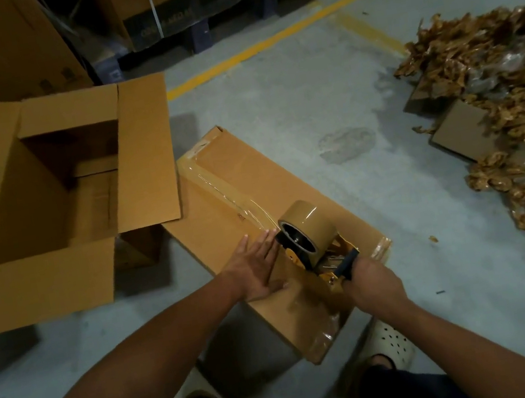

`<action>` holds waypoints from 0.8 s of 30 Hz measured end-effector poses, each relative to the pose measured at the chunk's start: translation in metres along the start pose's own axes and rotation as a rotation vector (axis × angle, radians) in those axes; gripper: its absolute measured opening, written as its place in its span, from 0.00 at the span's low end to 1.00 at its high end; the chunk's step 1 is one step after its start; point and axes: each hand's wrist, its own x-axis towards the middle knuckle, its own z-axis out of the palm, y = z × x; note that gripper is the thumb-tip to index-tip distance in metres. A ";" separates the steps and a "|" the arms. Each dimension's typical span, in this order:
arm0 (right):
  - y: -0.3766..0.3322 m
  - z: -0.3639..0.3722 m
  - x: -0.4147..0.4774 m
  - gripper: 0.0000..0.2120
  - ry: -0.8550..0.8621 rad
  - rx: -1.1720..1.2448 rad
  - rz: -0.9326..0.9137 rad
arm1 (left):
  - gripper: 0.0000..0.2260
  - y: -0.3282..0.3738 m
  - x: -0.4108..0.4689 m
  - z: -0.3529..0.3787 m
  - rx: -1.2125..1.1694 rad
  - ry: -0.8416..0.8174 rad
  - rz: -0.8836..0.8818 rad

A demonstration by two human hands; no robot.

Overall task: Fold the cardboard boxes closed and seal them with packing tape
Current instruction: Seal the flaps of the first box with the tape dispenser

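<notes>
— Cardboard first: which box is open?
— The open box (43, 186), on the left, with all four flaps spread outward. Inside, only its brown walls and folded bottom flaps show, partly in shadow.
— And the one being sealed?
— The closed box (253, 196) sits on the grey floor (305, 87) just right of it, with its top flaps folded flat and its contents hidden. A glossy strip of tape (217, 185) runs along the top seam from the far edge toward the person. More tape is wrinkled over the near corner.
— Where are the hands?
— The left hand (255, 269) lies flat on the lid, fingers straight, beside the brown tape roll (307, 226). The right hand (372, 281) is curled round the dark handle of the tape dispenser (331, 267), which rests on the lid.
— Anything else?
— A heap of brown packets (495, 83) lies on the floor at right, spilling over small cartons (461, 130).
</notes>
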 end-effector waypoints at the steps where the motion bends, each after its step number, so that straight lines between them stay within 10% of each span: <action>1: 0.000 0.000 0.002 0.04 0.002 -0.008 -0.001 | 0.45 0.001 0.002 0.003 0.012 0.008 -0.011; 13: -0.016 -0.014 0.055 0.02 0.043 -0.064 -0.024 | 0.37 -0.024 0.051 -0.017 -0.002 -0.028 -0.208; 24: 0.006 -0.016 0.038 0.04 0.027 -0.054 -0.002 | 0.28 -0.018 0.053 -0.018 -0.046 0.045 -0.017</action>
